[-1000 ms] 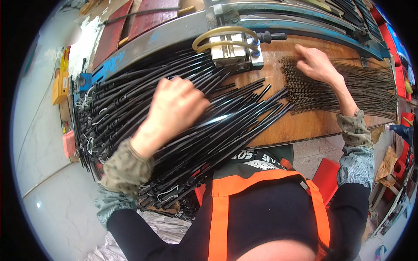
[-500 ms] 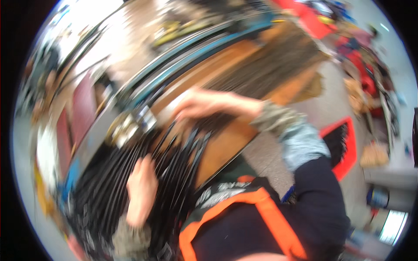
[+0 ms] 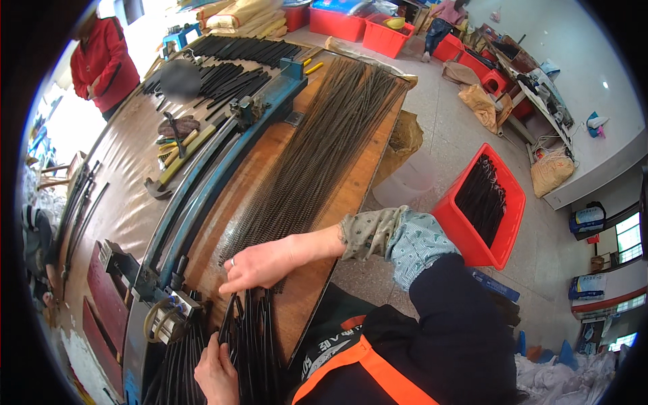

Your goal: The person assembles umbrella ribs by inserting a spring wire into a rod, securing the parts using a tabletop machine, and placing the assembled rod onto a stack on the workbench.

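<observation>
My left hand [image 3: 217, 370], at the lower middle, has its fingers curled at a slim black tube [image 3: 229, 317] in a bundle of similar tubes [image 3: 260, 337]. My right hand [image 3: 260, 265], with a ring on one finger, reaches in from the right. Its fingertips are pinched together at the far end of that tube; what exactly sits between them is partly hidden. Just left of the hands is a metal clamp block [image 3: 177, 314] with a looped hose, at the near end of a blue metal rail [image 3: 202, 185]. Long thin coil springs [image 3: 317, 148] lie spread on the wooden board beyond my right hand.
A red bin [image 3: 480, 206] of black tubes stands on the floor at right. A hammer [image 3: 177, 165], gloves and more black tubes [image 3: 229, 81] lie across the rail. A person in red [image 3: 104, 64] stands at far left. Red crates [image 3: 386, 37] line the back.
The view has swung round and steadied. My right hand, earlier higher beside the clamp block with fingers spread, is now pinched at the tube ends. My left hand stays low by the bundle.
</observation>
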Demonstrator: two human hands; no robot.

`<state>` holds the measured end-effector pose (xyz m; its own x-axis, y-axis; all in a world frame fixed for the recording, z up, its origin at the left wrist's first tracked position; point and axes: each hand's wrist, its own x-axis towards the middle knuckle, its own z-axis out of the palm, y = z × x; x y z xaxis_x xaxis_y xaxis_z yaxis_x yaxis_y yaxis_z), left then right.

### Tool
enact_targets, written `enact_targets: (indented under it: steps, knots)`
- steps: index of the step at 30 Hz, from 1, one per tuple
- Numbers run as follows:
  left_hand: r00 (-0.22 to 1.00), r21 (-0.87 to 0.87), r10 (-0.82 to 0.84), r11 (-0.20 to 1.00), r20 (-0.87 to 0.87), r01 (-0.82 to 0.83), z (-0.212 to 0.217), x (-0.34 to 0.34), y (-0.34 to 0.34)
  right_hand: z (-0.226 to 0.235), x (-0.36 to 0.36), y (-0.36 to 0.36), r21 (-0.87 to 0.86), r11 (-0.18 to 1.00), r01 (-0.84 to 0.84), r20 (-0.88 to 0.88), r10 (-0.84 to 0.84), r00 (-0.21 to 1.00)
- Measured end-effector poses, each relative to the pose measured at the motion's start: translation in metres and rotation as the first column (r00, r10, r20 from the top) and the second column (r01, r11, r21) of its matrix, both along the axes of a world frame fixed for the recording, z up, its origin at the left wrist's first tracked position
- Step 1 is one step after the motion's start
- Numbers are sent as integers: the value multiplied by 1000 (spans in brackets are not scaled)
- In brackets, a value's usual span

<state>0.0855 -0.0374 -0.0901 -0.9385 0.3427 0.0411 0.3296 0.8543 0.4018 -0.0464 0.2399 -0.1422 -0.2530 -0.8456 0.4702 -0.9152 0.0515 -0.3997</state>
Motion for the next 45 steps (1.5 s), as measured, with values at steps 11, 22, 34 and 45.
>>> enact_targets:
  steps: [11,22,34,45]
  knots:
    - [986,71,32,997,-162,-20,-5,-36,6,36,-16,-35,29,984,176,-203,-167,965]
    - [841,-152,-95,988,-532,16,84,-92,32,26,-115,125,-178,575,799,67,-803,593]
    - [849,-292,-168,956,-500,17,74,-111,-11,45,-59,-12,-387,694,607,23,-650,759]
    - [829,-238,-110,971,-549,-28,93,-78,-56,62,-55,-42,-467,808,359,97,-357,929]
